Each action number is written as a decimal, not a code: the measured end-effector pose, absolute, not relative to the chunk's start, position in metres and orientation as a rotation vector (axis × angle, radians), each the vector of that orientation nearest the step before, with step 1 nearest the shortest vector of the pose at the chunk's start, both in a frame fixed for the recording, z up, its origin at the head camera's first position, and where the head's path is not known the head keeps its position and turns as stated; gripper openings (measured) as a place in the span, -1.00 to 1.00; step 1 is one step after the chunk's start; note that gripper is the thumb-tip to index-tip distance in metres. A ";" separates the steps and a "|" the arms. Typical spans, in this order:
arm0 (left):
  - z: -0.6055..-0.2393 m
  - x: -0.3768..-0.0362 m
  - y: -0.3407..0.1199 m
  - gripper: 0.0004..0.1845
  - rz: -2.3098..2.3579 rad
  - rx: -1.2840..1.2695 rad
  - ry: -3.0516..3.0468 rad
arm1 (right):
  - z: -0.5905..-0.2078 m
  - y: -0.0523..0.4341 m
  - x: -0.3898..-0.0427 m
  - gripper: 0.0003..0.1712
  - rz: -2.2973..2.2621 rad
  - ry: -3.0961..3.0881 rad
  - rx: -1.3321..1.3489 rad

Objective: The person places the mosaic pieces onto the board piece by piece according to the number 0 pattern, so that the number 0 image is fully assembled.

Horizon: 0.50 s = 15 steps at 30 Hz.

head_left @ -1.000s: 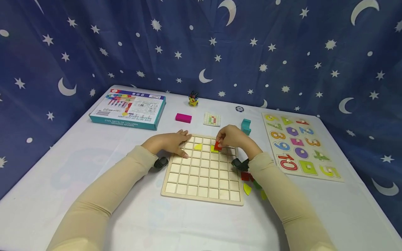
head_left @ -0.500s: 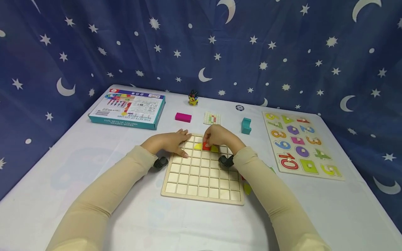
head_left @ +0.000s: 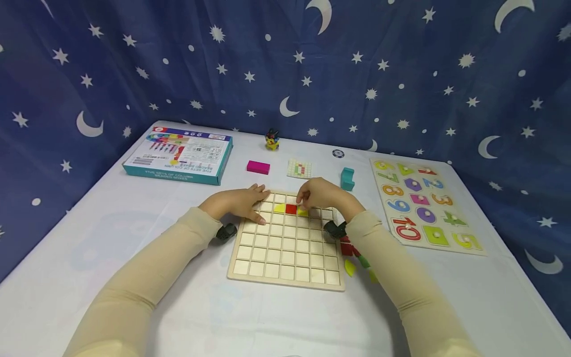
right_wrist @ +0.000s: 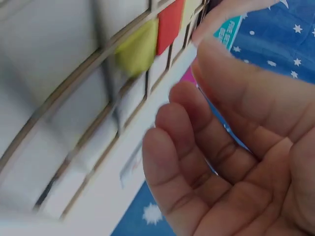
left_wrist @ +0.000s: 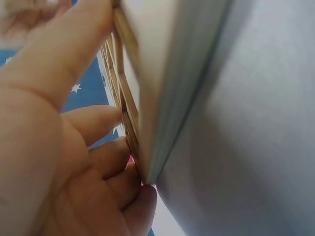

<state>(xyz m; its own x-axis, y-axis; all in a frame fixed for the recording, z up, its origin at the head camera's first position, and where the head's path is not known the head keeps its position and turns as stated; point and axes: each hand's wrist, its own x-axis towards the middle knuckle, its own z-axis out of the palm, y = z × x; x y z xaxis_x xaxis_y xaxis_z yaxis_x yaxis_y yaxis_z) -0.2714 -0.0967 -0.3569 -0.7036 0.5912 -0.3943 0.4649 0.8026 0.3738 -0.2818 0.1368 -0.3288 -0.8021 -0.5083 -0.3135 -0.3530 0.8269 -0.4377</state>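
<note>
A wooden grid board [head_left: 281, 245] lies flat on the white table. My left hand [head_left: 236, 202] rests on its upper left corner and edge, fingers spread; the left wrist view shows fingertips touching the board's rim [left_wrist: 162, 98]. In one row of cells sit a yellow piece [head_left: 279, 208], a red square tile [head_left: 291, 209] and a second yellow piece [head_left: 303, 212], side by side. Just above the red tile and the right yellow piece hovers my right hand [head_left: 326, 193]. Its fingers are loosely bent and hold nothing, as the right wrist view shows beside the red tile [right_wrist: 169, 28].
Loose red, green and yellow pieces [head_left: 350, 268] lie right of the board, partly under my right forearm. Behind stand a boxed set [head_left: 178, 154], a magenta block [head_left: 258, 167], a patterned card [head_left: 299, 168], a small figure [head_left: 272, 140] and a teal block [head_left: 347, 179]. A number puzzle [head_left: 421, 208] lies right.
My right hand carried the red tile left into the cell between the yellow pieces, let go, and drew back slightly right. My left hand stayed on the board.
</note>
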 end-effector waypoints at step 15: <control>-0.355 -0.269 -0.097 0.00 0.371 0.783 2.487 | -0.334 0.214 -0.243 -0.82 -0.482 2.579 -0.569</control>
